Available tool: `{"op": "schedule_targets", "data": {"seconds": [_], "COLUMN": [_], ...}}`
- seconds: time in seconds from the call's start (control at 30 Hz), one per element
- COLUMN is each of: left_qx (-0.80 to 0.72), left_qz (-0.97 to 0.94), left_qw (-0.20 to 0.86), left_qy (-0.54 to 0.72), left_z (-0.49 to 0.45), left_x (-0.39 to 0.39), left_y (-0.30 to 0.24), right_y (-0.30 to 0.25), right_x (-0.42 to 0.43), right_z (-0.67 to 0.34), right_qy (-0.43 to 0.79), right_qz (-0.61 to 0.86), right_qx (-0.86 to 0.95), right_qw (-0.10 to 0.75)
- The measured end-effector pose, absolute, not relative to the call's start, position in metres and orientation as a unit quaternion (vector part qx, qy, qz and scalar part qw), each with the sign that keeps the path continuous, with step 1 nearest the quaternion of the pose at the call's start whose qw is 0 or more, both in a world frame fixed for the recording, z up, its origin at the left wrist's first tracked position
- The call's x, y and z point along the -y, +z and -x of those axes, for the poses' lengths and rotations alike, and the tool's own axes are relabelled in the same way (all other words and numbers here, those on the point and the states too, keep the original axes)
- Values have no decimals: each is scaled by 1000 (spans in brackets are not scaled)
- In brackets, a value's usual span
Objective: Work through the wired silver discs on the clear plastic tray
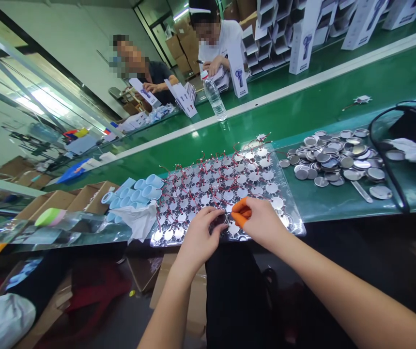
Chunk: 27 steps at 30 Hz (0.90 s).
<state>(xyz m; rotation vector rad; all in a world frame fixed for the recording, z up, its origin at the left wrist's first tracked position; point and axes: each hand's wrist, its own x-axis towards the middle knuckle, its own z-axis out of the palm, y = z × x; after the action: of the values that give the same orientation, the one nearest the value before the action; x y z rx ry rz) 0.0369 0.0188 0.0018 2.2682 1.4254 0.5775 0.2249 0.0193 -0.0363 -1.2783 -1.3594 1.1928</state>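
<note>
L hand (198, 237) curled, gripping dark round part (219, 219); R hand (256, 220) pinched just beside, w/ orange finger cots (239, 212), hold unclear; both over wired silver discs (211, 186) on clear sheet (295, 225).

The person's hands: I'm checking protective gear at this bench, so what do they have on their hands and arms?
The right hand wears bright orange finger cots on its leading fingers. The left hand shows no cots or gloves. The left forearm and right forearm are bare, with no sleeves, watch or bracelet in view.
</note>
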Motion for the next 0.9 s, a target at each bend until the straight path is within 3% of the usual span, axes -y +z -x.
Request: {"op": "schedule_targets", "data": {"seconds": [0.13,0.4,0.9], "left_qx": [-519,-515,-543], "left_qz": [-779,-735,-715], "left_qw": [268,365,304], "left_qy": [227,248,320], "left_z": [-31,-15,-25], "left_x": [-29,-34,-20], "left_y": [-2,-11,-25], "right_y": [-31,-28,-27], "right_x": [-24,-26,-26], "right_z": [-222,-215,-215], "right_qy": [635,676,677], "right_qz": [509,502,503], "right_qx": [368,272,274], "right_qw": [449,466,462]}}
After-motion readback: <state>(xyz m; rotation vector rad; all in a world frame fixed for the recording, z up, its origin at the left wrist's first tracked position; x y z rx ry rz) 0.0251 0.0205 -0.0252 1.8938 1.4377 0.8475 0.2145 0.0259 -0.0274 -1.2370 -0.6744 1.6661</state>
